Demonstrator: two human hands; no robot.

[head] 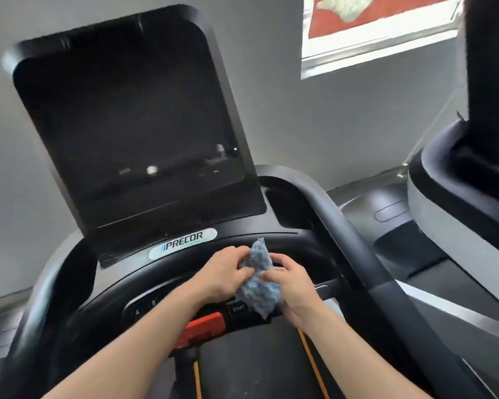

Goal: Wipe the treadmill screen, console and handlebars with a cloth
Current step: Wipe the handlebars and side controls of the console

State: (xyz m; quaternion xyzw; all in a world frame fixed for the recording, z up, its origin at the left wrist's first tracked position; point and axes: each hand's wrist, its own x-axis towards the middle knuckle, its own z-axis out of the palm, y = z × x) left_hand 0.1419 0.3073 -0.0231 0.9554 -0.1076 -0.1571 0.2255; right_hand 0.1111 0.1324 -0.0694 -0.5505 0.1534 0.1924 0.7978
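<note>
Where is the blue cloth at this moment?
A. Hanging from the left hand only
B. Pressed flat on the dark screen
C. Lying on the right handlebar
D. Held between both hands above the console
D: the cloth is bunched between the left hand and the right hand, above the console, and does not touch the screen.

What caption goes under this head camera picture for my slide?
Both hands, left and right, hold a crumpled blue cloth above the Precor treadmill console, below its dark screen.

The blue cloth [259,279] looks nubbly and soft; the black screen [127,125] glossy; the handlebar [355,240] smooth matt plastic.
</note>
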